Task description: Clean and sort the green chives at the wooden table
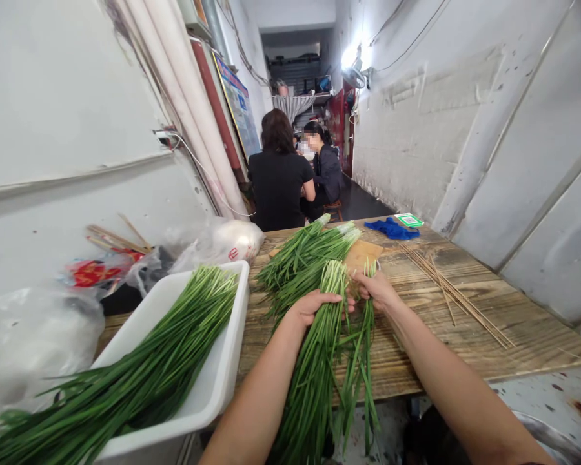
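Green overload lol: my left hand is curled round a fat chive bunch, long axis pointing away from me, leaves past the wooden table's near edge; right hand, just right, pinches a thinner bunch.

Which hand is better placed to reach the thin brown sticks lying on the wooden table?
Probably the right hand: it's nearer the thin, straight brown sticks and holds just a few long green stalks. The left hand grips a thicker green leafy bunch.
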### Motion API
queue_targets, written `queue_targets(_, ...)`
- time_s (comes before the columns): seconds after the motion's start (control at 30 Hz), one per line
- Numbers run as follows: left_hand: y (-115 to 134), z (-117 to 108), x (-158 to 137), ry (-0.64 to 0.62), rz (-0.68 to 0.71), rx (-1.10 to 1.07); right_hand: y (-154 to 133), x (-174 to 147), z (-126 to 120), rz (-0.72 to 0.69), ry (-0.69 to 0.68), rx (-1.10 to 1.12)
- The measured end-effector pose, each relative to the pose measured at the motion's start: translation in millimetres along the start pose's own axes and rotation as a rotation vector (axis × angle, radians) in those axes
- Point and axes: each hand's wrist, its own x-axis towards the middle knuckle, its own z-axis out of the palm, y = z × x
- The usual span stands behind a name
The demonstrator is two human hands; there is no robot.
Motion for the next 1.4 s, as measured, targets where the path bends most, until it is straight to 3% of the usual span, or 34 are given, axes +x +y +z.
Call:
queue_targets(0.2, 4.0, -0.2, 1.4, 0.15, -0.043, -0.044, -8.0, 1.6, -4.9, 0.062, -0.042, 0.113)
queue_targets(0.47, 4.5, -1.9, 4.5, 0.234, 0.019, -0.057, -10.7, 0.9, -5.9, -0.078, -0.05, 0.116)
queue_targets(0.67, 2.6, 3.7, 4.3, 0.282, 0.038, 0.007, -6.8, 0.2, -1.2, -0.083, -0.047, 0.089)
queue_targets(0.93, 2.3, 5.1, 3.2, 0.29, 0.073, 0.065, -7.2, -1.9, -1.3, -0.038, -0.111, -0.098)
queue_targets(1.23, 1.4, 0.0, 7.3, 0.389, 0.09, 0.076, -14.4, -1.1, -15.8, 0.016, -0.208, -0.306)
queue_targets(1.4, 2.5, 1.3, 4.9, 0.404, 0.096, 0.106, -17.9, -3.3, -15.4, 0.006, -0.162, -0.384)
